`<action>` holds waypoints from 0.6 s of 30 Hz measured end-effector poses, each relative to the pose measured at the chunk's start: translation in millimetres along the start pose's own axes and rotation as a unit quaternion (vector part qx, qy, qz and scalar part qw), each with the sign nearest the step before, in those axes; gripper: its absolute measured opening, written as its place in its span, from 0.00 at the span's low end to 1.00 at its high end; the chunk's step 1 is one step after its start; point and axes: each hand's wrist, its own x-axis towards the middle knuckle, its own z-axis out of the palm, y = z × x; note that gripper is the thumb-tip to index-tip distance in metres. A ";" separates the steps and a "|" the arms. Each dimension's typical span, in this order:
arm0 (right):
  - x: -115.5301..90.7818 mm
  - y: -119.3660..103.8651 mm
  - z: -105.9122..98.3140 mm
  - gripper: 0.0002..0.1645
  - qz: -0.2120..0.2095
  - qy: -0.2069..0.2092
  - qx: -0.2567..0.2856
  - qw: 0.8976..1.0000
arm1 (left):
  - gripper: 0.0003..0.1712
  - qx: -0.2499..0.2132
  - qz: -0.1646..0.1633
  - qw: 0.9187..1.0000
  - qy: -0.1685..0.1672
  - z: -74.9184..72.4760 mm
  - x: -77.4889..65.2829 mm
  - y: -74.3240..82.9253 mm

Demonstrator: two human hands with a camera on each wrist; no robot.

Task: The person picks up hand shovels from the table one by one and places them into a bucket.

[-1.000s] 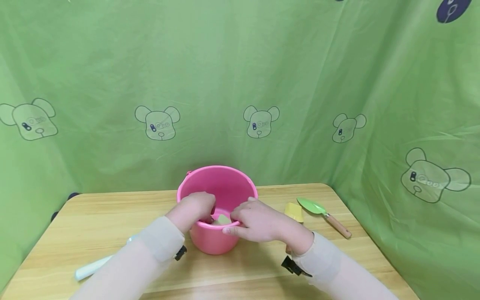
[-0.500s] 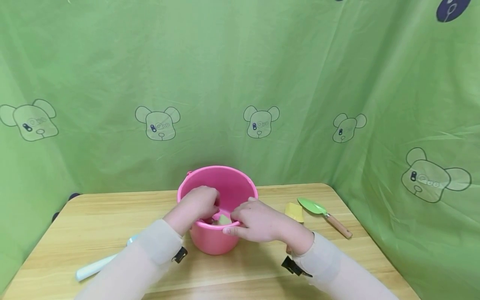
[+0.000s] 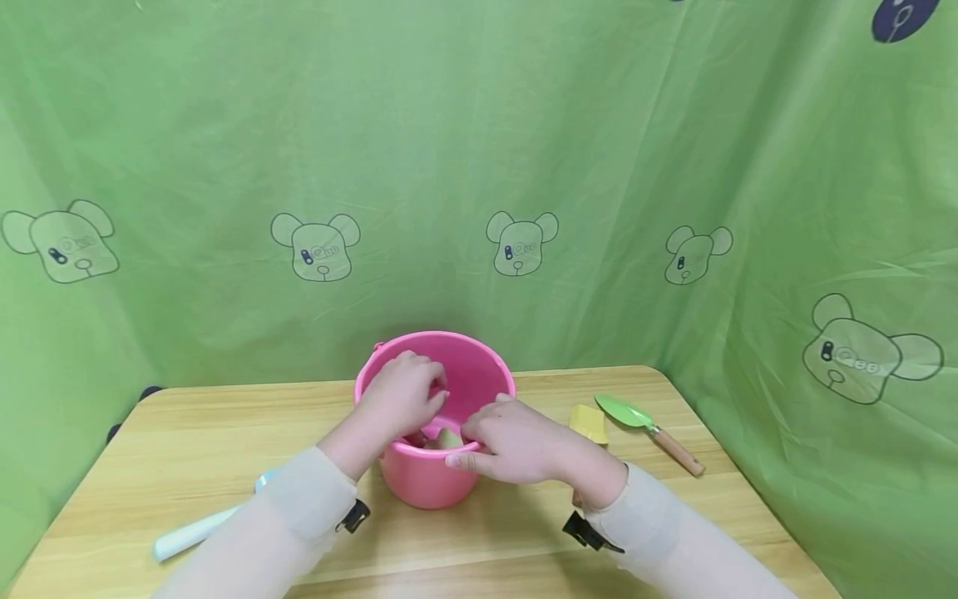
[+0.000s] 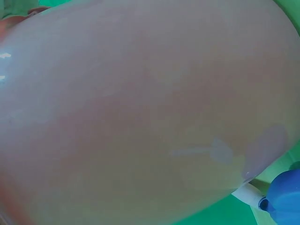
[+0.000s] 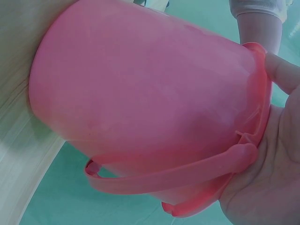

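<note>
A pink plastic bucket point(image 3: 427, 487) stands on the wooden table. My right hand point(image 3: 516, 441) grips its near right rim, thumb outside and fingers over the inside. In the right wrist view the bucket's handle point(image 5: 173, 178) hangs down along its side. My left hand point(image 3: 397, 395) is over the bucket's left rim, fingers loosely bent inside the opening, nothing showing between them. A pale yellowish piece point(image 3: 447, 438) lies inside behind the near rim. The bucket's wall point(image 4: 140, 112) fills the left wrist view, hiding the left fingers.
A green toy trowel point(image 3: 629, 413) with a wooden handle lies at right. Beside it, partly behind the right forearm, is a yellow piece point(image 3: 588, 424). A light-blue handle point(image 3: 190, 534) shows beside the left forearm. Green bear-print cloth point(image 3: 419, 166) hangs behind the table.
My left hand has risen inside the bucket and shifted slightly to the right, its thumb now showing apart from the fingers. The right hand and bucket have stayed in place.
</note>
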 end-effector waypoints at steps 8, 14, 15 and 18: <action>-0.4 0.3 0.1 0.28 -0.003 0.002 -0.006 1.000 | 0.08 -0.024 0.011 0.997 0.074 -2.0 -3.4 -0.3; -0.5 0.4 0.4 0.28 -0.004 0.004 -0.004 1.000 | 0.12 -0.032 0.009 0.991 0.128 -5.6 -7.2 0.5; -0.6 0.5 0.5 0.28 -0.004 0.004 -0.003 1.000 | 0.12 -0.033 0.009 0.990 0.139 -6.0 -7.9 0.6; -0.4 0.6 0.9 0.27 -0.005 0.005 -0.004 1.000 | 0.12 -0.037 0.012 0.984 0.175 -5.4 -9.6 0.1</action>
